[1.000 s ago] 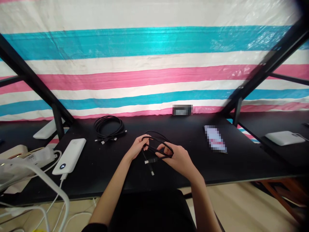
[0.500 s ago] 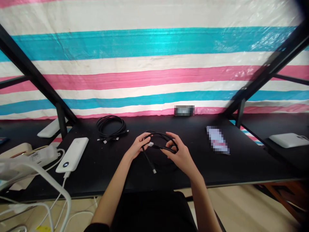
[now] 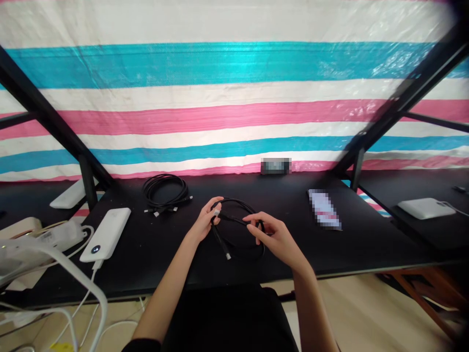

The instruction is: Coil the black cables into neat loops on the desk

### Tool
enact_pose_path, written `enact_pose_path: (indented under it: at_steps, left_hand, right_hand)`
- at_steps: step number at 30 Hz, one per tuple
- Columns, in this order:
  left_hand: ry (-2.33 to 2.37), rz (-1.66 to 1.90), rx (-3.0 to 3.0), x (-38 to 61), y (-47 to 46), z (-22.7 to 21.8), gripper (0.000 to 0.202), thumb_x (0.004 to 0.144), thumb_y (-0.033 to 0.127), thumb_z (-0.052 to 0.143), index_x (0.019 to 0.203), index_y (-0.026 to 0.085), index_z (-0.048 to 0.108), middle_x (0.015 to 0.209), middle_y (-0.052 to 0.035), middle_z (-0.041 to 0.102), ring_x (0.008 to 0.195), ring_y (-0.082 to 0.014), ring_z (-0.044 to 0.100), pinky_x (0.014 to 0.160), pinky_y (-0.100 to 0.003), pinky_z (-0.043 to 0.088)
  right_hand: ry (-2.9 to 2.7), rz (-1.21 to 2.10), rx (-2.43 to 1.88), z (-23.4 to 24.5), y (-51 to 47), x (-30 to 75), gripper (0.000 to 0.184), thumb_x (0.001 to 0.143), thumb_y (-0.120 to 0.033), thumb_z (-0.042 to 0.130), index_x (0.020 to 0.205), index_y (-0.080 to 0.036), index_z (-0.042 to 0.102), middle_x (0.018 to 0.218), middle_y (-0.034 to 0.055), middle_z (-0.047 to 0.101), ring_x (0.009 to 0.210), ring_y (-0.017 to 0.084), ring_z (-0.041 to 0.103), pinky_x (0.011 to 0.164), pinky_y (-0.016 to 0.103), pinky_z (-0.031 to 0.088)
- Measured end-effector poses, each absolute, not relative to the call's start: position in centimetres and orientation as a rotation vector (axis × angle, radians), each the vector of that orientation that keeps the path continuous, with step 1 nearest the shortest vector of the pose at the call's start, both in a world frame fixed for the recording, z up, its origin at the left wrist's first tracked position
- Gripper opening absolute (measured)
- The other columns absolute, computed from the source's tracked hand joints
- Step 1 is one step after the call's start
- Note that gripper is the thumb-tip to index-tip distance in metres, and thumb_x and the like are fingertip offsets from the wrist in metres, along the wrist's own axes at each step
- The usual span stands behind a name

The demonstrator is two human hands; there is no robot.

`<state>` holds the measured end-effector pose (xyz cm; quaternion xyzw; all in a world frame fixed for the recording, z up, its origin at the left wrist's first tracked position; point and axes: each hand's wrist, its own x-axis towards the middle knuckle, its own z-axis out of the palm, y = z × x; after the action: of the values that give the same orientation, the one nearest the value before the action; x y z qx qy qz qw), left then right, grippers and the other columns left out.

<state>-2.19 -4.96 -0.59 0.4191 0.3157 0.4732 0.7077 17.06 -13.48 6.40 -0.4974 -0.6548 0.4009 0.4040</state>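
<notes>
1. While I watch beside the black table (image 3: pixel 366 249), the person's left hand (image 3: pixel 204 224) grasps the left side of a looped black cable (image 3: pixel 234 219), a pale plug (image 3: pixel 217 213) showing at its fingers.
2. The right hand (image 3: pixel 273 237) has its thumb and forefinger pinched on a strand at the loop's right side, the other fingers loosely curled.
3. That loop sits between the two hands, in front of the person; I can't tell whether its lower bend touches the table. A second plug (image 3: pixel 228 256) points down toward the person.
4. Further back and to the left lies another coiled cable (image 3: pixel 182 194), and nearer, a white power bank (image 3: pixel 106 234) with a lead plugged in.
5. Off right lies a blurred-out flat object (image 3: pixel 325 209).
</notes>
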Motion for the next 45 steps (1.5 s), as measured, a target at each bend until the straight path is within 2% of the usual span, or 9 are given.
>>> enact_pose_path:
  at_steps: [5, 10, 16, 22, 27, 30, 39, 42, 45]
  left_hand:
    - [0.672, 1.059, 0.908, -2.2, -4.7, -1.0, 0.034, 0.072, 0.042, 0.067, 0.095, 0.018, 0.058, 0.052, 0.0086, 0.034, 0.040, -0.0020, 0.027, 0.040, -0.017, 0.018]
    - [0.681, 1.039, 0.979, -2.4, -4.6, -1.4, 0.034, 0.071, 0.045, 0.067, 0.083, 0.014, 0.062, 0.049, 0.0074, 0.035, 0.040, -0.0022, 0.027, 0.041, -0.019, 0.018]
    - [0.654, 1.025, 1.007, -2.8, -4.7, -1.2, 0.033, 0.065, 0.033, 0.074, 0.090, 0.013, 0.065, 0.059, 0.0054, 0.041, 0.045, -0.0016, 0.030, 0.043, -0.019, 0.021]
    - [0.738, 1.023, 0.949, -2.5, -5.0, -0.9, 0.029, 0.064, 0.032, 0.075, 0.086, 0.015, 0.066, 0.059, 0.0052, 0.042, 0.048, -0.0024, 0.034, 0.044, -0.016, 0.025]
    - [0.800, 1.038, 0.920, -2.3, -4.8, -1.2, 0.028, 0.066, 0.036, 0.074, 0.083, 0.015, 0.066, 0.058, 0.0045, 0.046, 0.047, -0.0031, 0.036, 0.046, -0.017, 0.028]
    - [0.803, 1.055, 0.928, -2.3, -4.7, -1.1, 0.027, 0.066, 0.035, 0.073, 0.084, 0.016, 0.066, 0.059, 0.0042, 0.047, 0.047, -0.0033, 0.037, 0.046, -0.018, 0.027]
    - [0.718, 1.125, 0.885, -2.2, -4.5, -0.7, 0.033, 0.061, 0.034, 0.077, 0.081, 0.013, 0.062, 0.047, 0.0078, 0.038, 0.041, -0.0020, 0.027, 0.041, -0.019, 0.017]
    - [0.693, 1.159, 0.844, -2.4, -4.3, -0.7, 0.035, 0.064, 0.044, 0.073, 0.076, 0.014, 0.058, 0.044, 0.0082, 0.035, 0.040, -0.0026, 0.028, 0.041, -0.019, 0.017]
    - [0.651, 1.176, 0.775, -2.8, -4.3, -0.6, 0.041, 0.066, 0.053, 0.068, 0.066, 0.016, 0.052, 0.043, 0.0079, 0.035, 0.039, -0.0029, 0.026, 0.040, -0.019, 0.016]
  right_hand:
    - [-1.633, 1.004, -1.286, 6.4, -13.5, 16.9, 0.023, 0.080, -0.042, 0.059, 0.080, -0.018, 0.058, 0.068, -0.0011, 0.053, 0.053, 0.009, 0.052, 0.047, 0.020, 0.040]
    - [-1.655, 1.003, -1.277, 6.5, -13.5, 16.9, 0.025, 0.081, -0.043, 0.057, 0.087, -0.020, 0.063, 0.070, -0.0005, 0.053, 0.052, 0.009, 0.051, 0.047, 0.021, 0.040]
    - [-1.706, 0.950, -1.314, 6.5, -13.4, 17.0, 0.028, 0.086, -0.041, 0.050, 0.099, -0.023, 0.066, 0.070, -0.0010, 0.054, 0.051, 0.009, 0.047, 0.050, 0.023, 0.039]
    - [-1.874, 0.878, -1.302, 7.1, -13.4, 16.6, 0.037, 0.086, -0.042, 0.050, 0.061, -0.018, 0.063, 0.073, 0.0031, 0.057, 0.071, 0.015, 0.053, 0.063, 0.026, 0.043]
    - [-1.794, 0.836, -1.298, 6.9, -13.4, 16.4, 0.024, 0.083, -0.040, 0.055, 0.091, -0.021, 0.068, 0.083, 0.0035, 0.058, 0.070, 0.014, 0.054, 0.058, 0.024, 0.044]
    - [-1.746, 0.827, -1.285, 6.7, -13.5, 16.3, 0.033, 0.079, -0.037, 0.060, 0.110, -0.026, 0.062, 0.098, 0.0043, 0.057, 0.068, 0.011, 0.056, 0.056, 0.023, 0.046]
    - [-1.659, 0.554, -1.268, 6.0, -13.0, 16.5, 0.014, 0.083, -0.030, 0.056, 0.090, -0.023, 0.066, 0.117, 0.0083, 0.057, 0.104, 0.022, 0.057, 0.076, 0.031, 0.050]
    - [-1.417, 0.592, -1.217, 5.5, -12.7, 16.9, 0.013, 0.085, -0.031, 0.053, 0.092, -0.021, 0.058, 0.108, 0.0087, 0.062, 0.098, 0.021, 0.061, 0.076, 0.032, 0.052]
    - [-1.193, 0.692, -1.195, 5.2, -12.5, 17.5, 0.022, 0.085, -0.036, 0.053, 0.100, -0.021, 0.048, 0.088, 0.0049, 0.066, 0.070, 0.017, 0.067, 0.061, 0.030, 0.055]
